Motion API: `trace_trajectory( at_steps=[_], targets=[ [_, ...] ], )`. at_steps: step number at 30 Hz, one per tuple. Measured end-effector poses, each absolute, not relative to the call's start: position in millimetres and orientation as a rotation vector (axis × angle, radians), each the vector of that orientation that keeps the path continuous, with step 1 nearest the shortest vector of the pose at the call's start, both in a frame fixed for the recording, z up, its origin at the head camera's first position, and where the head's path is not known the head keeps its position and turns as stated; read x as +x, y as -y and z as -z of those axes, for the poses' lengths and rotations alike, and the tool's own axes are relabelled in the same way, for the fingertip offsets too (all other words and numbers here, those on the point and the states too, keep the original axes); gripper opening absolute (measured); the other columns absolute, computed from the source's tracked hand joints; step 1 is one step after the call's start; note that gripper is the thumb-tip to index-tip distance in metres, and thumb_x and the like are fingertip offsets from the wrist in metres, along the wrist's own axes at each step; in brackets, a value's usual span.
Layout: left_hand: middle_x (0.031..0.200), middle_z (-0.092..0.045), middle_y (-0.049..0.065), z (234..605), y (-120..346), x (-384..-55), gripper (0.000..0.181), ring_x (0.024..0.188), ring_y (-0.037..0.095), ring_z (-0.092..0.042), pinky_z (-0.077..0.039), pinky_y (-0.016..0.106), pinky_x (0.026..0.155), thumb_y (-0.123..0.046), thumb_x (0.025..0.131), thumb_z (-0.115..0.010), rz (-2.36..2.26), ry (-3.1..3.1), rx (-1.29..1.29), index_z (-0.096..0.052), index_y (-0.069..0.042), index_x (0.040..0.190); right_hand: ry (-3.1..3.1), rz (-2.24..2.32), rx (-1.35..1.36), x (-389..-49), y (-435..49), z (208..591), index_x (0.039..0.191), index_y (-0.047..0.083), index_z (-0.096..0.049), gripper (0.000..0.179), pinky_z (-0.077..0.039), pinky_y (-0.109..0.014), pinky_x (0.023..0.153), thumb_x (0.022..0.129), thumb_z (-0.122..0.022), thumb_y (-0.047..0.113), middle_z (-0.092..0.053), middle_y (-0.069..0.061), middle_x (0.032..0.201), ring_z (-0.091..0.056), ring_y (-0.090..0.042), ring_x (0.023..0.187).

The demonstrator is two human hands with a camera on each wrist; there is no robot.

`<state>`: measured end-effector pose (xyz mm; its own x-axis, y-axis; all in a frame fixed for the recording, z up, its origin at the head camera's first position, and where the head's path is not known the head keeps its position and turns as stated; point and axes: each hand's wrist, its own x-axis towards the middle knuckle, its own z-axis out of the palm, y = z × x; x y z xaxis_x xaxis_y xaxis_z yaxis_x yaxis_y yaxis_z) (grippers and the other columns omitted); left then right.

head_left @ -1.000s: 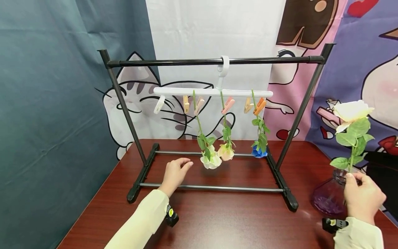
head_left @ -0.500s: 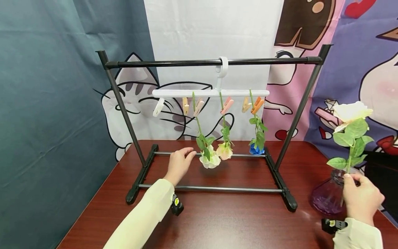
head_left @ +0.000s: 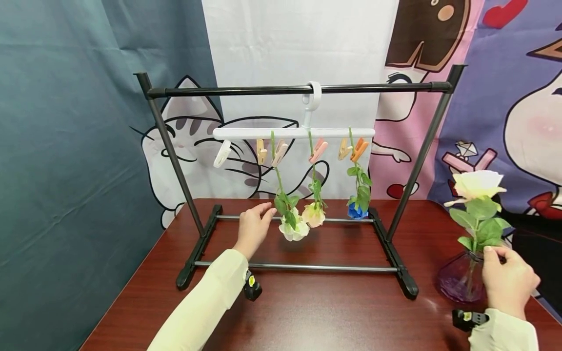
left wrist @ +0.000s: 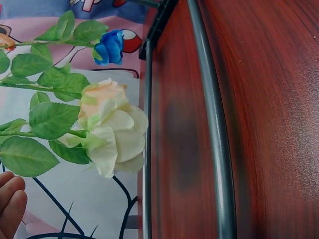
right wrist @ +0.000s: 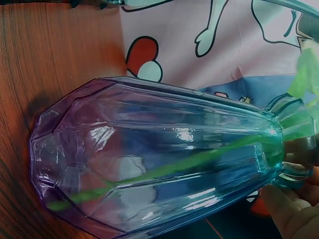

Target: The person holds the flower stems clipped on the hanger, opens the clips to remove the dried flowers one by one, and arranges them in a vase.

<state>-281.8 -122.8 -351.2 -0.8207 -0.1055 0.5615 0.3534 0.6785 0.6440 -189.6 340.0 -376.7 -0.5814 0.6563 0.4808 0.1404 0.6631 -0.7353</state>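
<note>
Over by the right edge of the desk, the white rose has just dropped lower into the purple vase, its stem reaching down near the bottom, so I'd call that bit pretty much done. Right hand has thumb and fingers bent at the neck; honestly can't tell if they're clamped on anything. Left hand is well apart from it, holding nothing, fingers loosely bent, and has moved up beside the hanging white flower; touching or not, can't say.
</note>
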Motion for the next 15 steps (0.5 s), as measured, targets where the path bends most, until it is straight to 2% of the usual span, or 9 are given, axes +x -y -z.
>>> trace_trajectory(
  at_steps=[6, 15],
  targets=[
    [0.1, -0.071, 0.006, 347.7, 119.1, -285.2, 0.026, 0.095, 0.026, -0.066, -0.049, 0.04, 0.083, -0.026, 0.086, -0.066, 1.049, 2.323, -0.189, -0.071, -0.009, 0.106, 2.089, -0.839, -0.597, -189.9, -340.3, 377.0, 0.098, -0.012, -0.06, 0.032, -0.023, -0.057, 0.092, 0.09, -0.047, 0.016, -0.054, -0.035, 0.111, -0.047, -0.053, 0.096],
    [0.096, -0.071, 0.005, 339.3, 110.5, -289.4, 0.026, 0.085, 0.022, -0.067, -0.051, 0.038, 0.076, -0.027, 0.087, -0.065, 1.052, 2.318, -0.196, -0.071, -0.011, 0.106, 2.079, -0.816, -0.58, -189.4, -339.9, 378.7, 0.096, -0.012, -0.061, 0.032, -0.025, -0.058, 0.087, 0.089, -0.047, 0.016, -0.055, -0.033, 0.111, -0.048, -0.053, 0.093]
  ],
)
